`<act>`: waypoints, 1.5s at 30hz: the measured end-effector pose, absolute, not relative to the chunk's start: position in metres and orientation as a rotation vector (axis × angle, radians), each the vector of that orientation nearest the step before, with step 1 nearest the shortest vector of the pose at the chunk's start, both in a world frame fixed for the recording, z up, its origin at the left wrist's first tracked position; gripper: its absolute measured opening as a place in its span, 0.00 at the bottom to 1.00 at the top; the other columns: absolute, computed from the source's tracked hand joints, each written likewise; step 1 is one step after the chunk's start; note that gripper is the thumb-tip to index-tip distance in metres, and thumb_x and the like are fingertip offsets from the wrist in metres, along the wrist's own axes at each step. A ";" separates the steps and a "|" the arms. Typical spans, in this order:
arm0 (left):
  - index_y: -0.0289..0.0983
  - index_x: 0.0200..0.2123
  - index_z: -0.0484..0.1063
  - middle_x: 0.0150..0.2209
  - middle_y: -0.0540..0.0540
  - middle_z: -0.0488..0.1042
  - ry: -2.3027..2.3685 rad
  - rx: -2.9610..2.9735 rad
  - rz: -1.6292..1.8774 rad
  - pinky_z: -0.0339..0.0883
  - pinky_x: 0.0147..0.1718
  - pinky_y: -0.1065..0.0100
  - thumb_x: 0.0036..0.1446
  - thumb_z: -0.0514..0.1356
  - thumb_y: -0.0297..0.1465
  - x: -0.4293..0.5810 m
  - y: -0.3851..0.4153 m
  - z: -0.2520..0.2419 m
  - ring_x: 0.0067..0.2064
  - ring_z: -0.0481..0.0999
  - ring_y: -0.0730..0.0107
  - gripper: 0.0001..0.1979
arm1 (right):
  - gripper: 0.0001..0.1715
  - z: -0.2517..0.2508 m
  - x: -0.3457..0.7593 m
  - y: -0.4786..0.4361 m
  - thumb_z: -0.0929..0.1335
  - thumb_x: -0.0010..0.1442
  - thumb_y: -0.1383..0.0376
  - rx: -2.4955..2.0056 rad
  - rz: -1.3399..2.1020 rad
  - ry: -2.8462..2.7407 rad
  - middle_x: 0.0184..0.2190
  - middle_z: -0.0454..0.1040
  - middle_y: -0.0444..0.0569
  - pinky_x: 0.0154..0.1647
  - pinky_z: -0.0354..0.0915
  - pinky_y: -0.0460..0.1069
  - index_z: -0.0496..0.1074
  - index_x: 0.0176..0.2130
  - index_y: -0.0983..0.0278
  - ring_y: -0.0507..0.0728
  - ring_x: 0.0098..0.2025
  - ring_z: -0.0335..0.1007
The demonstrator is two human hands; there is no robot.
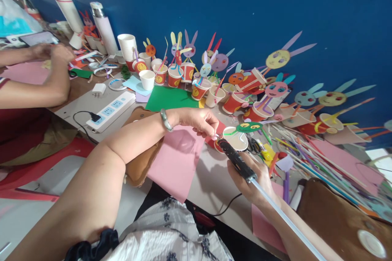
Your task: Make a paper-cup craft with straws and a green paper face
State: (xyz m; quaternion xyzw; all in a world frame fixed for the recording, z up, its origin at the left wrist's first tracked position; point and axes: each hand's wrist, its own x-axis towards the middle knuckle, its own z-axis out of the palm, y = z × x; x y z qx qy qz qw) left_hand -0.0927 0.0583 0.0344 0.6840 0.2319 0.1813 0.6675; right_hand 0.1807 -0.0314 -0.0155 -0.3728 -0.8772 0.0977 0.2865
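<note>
My right hand [260, 177] is wrapped around a black glue gun [237, 159], with a long translucent glue stick [288, 216] running out of its back end. The fingers of my left hand [200, 121] are pinched together right at the gun's nozzle; whatever is between them is too small to make out. Just behind the nozzle stands a paper cup [235, 139], carrying a green oval paper face [249, 127] on a bent green stem. Below my left hand lies a pink paper sheet [180, 159].
Several red paper cups with paper rabbit figures [200, 83] line the blue wall. A green sheet [173, 98], a white power strip [112, 111] and a brown pouch [141, 163] lie left. Colored stems [318, 167] and another brown bag [333, 220] are right. A co-worker's hands [56, 53] work far left.
</note>
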 end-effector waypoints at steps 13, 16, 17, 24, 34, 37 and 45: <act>0.34 0.23 0.74 0.22 0.47 0.74 0.509 1.537 0.423 0.53 0.19 0.74 0.46 0.68 0.30 -0.093 0.058 0.034 0.22 0.67 0.76 0.06 | 0.11 -0.012 0.178 -0.032 0.67 0.62 0.66 -0.966 0.236 -2.357 0.22 0.65 0.40 0.22 0.58 0.46 0.59 0.31 0.59 0.50 0.21 0.59; 0.34 0.23 0.74 0.20 0.48 0.72 0.519 1.533 0.434 0.53 0.19 0.74 0.45 0.68 0.29 -0.092 0.058 0.034 0.21 0.67 0.76 0.06 | 0.10 -0.012 0.178 -0.032 0.67 0.61 0.65 -0.990 0.230 -2.351 0.22 0.65 0.40 0.22 0.57 0.46 0.60 0.31 0.59 0.51 0.21 0.60; 0.34 0.23 0.74 0.20 0.48 0.72 0.524 1.529 0.431 0.53 0.19 0.75 0.45 0.68 0.30 -0.092 0.058 0.034 0.21 0.67 0.76 0.06 | 0.09 -0.012 0.178 -0.032 0.67 0.61 0.65 -1.005 0.231 -2.347 0.22 0.66 0.40 0.23 0.57 0.46 0.61 0.31 0.59 0.51 0.22 0.60; 0.34 0.23 0.75 0.21 0.47 0.73 0.526 1.535 0.422 0.53 0.19 0.74 0.46 0.68 0.30 -0.092 0.056 0.036 0.21 0.67 0.77 0.06 | 0.09 -0.012 0.179 -0.033 0.67 0.60 0.66 -1.024 0.262 -2.370 0.22 0.66 0.41 0.23 0.58 0.47 0.61 0.31 0.59 0.51 0.21 0.59; 0.34 0.23 0.73 0.21 0.48 0.73 0.535 1.523 0.424 0.54 0.20 0.74 0.47 0.69 0.31 -0.093 0.055 0.038 0.21 0.67 0.76 0.09 | 0.07 -0.011 0.179 -0.032 0.67 0.61 0.66 -0.998 0.221 -2.372 0.23 0.67 0.40 0.22 0.59 0.46 0.62 0.33 0.59 0.51 0.21 0.62; 0.34 0.23 0.72 0.21 0.49 0.72 0.534 1.532 0.425 0.54 0.20 0.74 0.47 0.68 0.31 -0.093 0.055 0.038 0.21 0.67 0.77 0.09 | 0.06 -0.010 0.178 -0.033 0.67 0.61 0.65 -1.013 0.209 -2.354 0.23 0.67 0.41 0.23 0.59 0.46 0.63 0.34 0.59 0.52 0.22 0.63; 0.34 0.23 0.73 0.22 0.48 0.73 0.538 1.531 0.429 0.54 0.20 0.74 0.46 0.67 0.30 -0.093 0.055 0.036 0.22 0.67 0.76 0.06 | 0.07 -0.010 0.177 -0.034 0.67 0.60 0.66 -1.009 0.223 -2.367 0.22 0.67 0.40 0.22 0.58 0.46 0.61 0.32 0.59 0.51 0.21 0.60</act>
